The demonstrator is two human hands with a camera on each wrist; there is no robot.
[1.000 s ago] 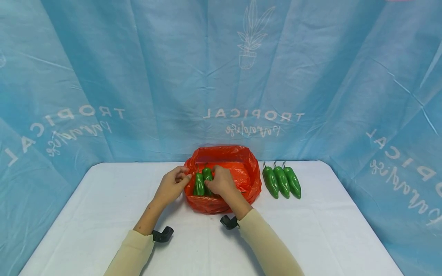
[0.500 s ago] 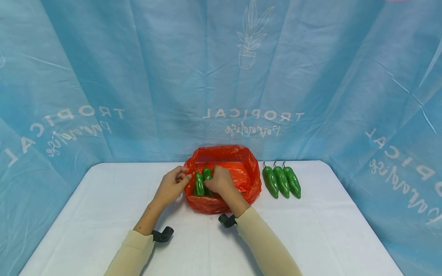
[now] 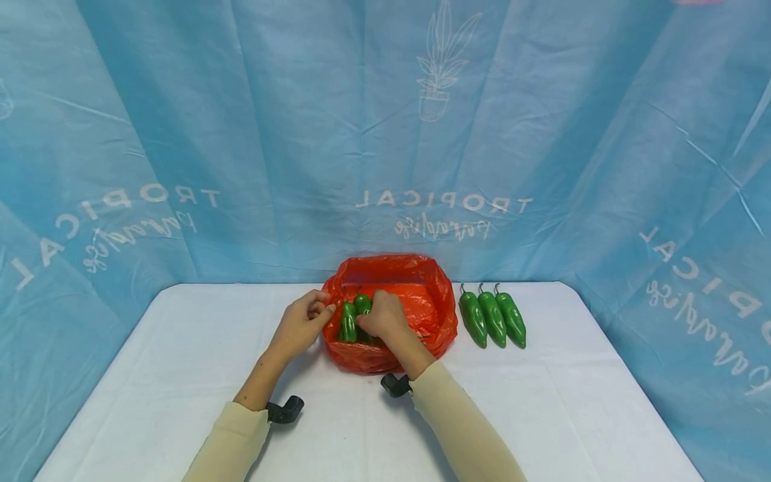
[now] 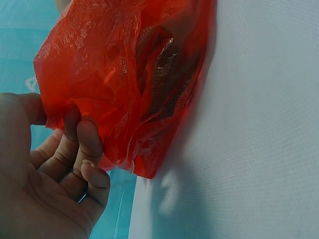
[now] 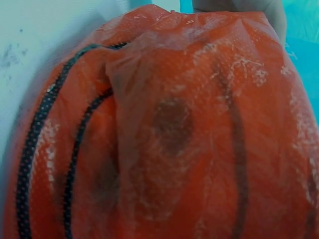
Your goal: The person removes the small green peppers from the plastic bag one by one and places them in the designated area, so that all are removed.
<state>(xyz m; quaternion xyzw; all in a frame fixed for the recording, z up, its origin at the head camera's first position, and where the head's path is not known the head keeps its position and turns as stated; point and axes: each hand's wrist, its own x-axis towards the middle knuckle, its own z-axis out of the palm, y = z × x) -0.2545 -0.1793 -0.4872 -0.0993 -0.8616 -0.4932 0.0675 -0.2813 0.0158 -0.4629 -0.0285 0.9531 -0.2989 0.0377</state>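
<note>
In the head view, my left hand is at the left rim of the red plastic bag, while my right hand reaches down inside it. Two green chili peppers show in the bag: the left one is clear of my fingers, and the right one lies partly hidden under my right hand, my thumb laid across it. My right fingers are bent, but I cannot tell whether they grip that pepper or another beneath. Three more green chili peppers lie side by side on the white-covered table, just right of the bag. I judge the step in hand to be seating a pepper in the bag; the next move calls for loosening my right fingers without dragging the plastic. In the left wrist view, my left thumb and fingertips pinch the bag's edge, with no gap beyond the film. In the right wrist view, the bag wall hides my right fingers, dark speckled bands showing on it.
</note>
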